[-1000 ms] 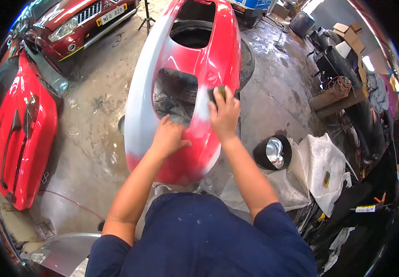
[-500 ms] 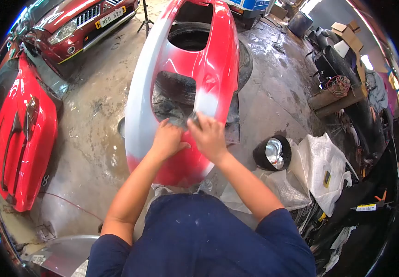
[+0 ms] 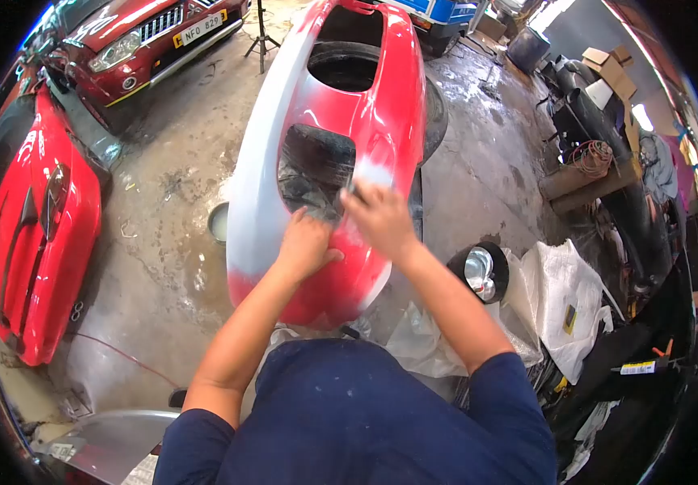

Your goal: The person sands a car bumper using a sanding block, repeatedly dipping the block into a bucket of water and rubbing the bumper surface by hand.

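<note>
A red car bumper (image 3: 256,210) with dull grey-white patches lies lengthwise before me, its openings facing up. My left hand (image 3: 307,246) is closed over the near rim of the lower opening, with the thumb out to the side on the red surface. Just right of it, my right hand (image 3: 379,218) presses on the narrow strip beside that opening, fingers curled. Something small and dark shows at its fingertips, too hidden to name. Dark tyres (image 3: 345,69) show through the openings, under the bumper.
On the left are another red bumper (image 3: 66,234) and a dark red car (image 3: 143,52). A bucket (image 3: 219,221) stands by the bumper's left side. To the right are a headlight (image 3: 479,271), white sacks (image 3: 563,299) and a caulking gun (image 3: 644,367). A thin hose (image 3: 126,353) crosses the floor.
The view has shifted slightly, so the bumper sits further right. My right hand has moved a little up and right along the strip. My left hand keeps its place on the rim.
</note>
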Demonstrator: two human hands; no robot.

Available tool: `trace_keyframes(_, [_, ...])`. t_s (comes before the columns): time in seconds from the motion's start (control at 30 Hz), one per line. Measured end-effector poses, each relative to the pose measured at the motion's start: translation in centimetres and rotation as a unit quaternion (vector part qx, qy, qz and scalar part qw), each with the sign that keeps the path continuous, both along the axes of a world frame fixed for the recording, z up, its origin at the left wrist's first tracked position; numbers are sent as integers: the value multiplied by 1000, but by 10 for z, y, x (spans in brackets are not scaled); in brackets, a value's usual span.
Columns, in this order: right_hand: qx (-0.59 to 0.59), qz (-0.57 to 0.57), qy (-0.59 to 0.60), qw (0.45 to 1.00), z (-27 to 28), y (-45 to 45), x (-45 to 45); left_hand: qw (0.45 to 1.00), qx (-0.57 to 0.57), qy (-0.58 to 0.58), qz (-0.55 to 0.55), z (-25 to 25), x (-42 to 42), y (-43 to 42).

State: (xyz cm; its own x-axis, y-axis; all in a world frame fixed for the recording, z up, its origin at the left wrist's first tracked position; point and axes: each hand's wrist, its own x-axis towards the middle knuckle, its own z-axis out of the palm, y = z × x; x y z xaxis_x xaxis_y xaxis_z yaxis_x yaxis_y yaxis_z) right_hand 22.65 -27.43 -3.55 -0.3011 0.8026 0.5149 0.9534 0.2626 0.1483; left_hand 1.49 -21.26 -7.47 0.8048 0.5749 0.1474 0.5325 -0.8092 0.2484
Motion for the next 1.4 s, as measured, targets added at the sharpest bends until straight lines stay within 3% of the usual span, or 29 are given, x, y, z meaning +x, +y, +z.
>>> trace_keyframes(0.07, [32,-78,55,995,23,47,16,1000,-13,8,-2,2,3,0])
trace_keyframes(0.17, [59,-66,80,993,34,75,26,1000,-24,3,-10,4,-1,2])
trace_keyframes(0.37, [2,5,42,999,-14,-35,6,999,-27,4,-18,1,-3,6])
trace_keyframes(0.53, [-46,-31,109,992,-33,-98,-10,998,-62,-5,-28,16,-1,8])
trace_keyframes(0.73, [-84,-123,260,954,-64,-158,-26,969,-147,-193,55,14,25,13])
trace_keyframes(0.8, [-113,-169,288,936,-77,-181,-22,933,-248,-248,79,-10,43,25])
trace_keyframes(1.07, [-95,-217,340,910,-77,-216,0,852,-376,-319,177,22,85,45])
trace_keyframes(1.3, [-100,-201,377,899,-86,-222,1,865,-352,-316,171,35,98,78])
trace_keyframes(1.4, [-92,-181,416,887,-80,-214,4,854,-392,-298,168,41,98,75])
